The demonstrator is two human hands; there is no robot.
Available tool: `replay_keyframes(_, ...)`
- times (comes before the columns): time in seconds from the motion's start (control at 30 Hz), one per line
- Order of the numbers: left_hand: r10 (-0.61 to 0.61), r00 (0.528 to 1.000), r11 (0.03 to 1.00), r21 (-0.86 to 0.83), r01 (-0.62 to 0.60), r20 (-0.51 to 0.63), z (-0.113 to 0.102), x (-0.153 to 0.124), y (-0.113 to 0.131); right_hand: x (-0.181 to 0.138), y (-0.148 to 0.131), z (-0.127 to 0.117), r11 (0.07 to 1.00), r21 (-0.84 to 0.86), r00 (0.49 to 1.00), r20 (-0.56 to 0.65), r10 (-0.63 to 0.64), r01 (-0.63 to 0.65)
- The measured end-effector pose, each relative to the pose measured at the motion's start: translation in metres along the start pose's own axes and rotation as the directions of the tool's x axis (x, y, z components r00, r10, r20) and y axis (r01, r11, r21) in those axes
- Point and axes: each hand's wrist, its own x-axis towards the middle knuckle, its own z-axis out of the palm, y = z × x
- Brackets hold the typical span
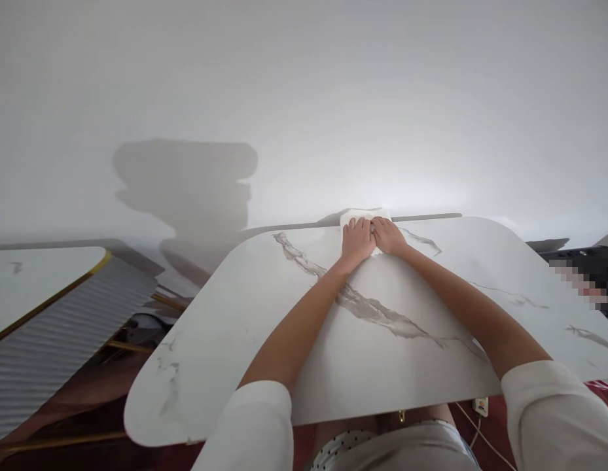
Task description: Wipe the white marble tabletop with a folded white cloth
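Both my arms stretch across a white marble-patterned table (264, 340) to its far edge. My left hand (357, 239) and my right hand (388, 235) lie side by side, fingers curled, pressing down on a white cloth (363, 215) at that edge by the wall. The cloth shows only as a small pale fold beyond my knuckles; the rest is under my hands. White sleeves cover my upper arms.
A white wall (304, 98) rises right behind the table. A second marble-topped table with a gold rim and ribbed grey side (53, 314) stands at the left. Dark objects (578, 261) sit at the far right. A cable and plug (479, 407) hang under the near edge.
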Motion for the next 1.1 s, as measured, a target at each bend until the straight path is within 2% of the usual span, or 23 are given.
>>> replay_keyframes(0.27, -0.055, 0.998, 0.998, -0.027, 0.055, 0.009, 0.008, 0.016, 0.013, 0.011, 0.025, 0.0, 0.996, 0.071, 0.998, 0.028, -0.047, 0.045)
replay_keyframes(0.4, -0.063, 0.998, 0.998, -0.027, 0.064, 0.016, 0.012, 0.018, 0.025, 0.005, 0.034, -0.006, 0.993, 0.111, 0.999, 0.03, -0.037, 0.033)
replay_keyframes(0.57, -0.02, 1.0, 1.0, -0.024, 0.021, 0.017, 0.015, 0.016, 0.035, -0.008, 0.038, -0.011, 0.998, 0.059, 1.0, 0.016, 0.0, -0.001)
replay_keyframes(0.8, 0.018, 1.0, 1.0, -0.025, -0.018, 0.023, 0.01, 0.001, 0.045, -0.031, 0.031, -0.017, 0.998, 0.004, 0.998, -0.013, 0.069, -0.069)
replay_keyframes(1.1, 0.058, 0.997, 0.998, -0.027, -0.057, 0.045, -0.007, -0.036, 0.06, -0.071, 0.007, -0.034, 0.996, -0.006, 0.996, -0.005, 0.088, -0.088)
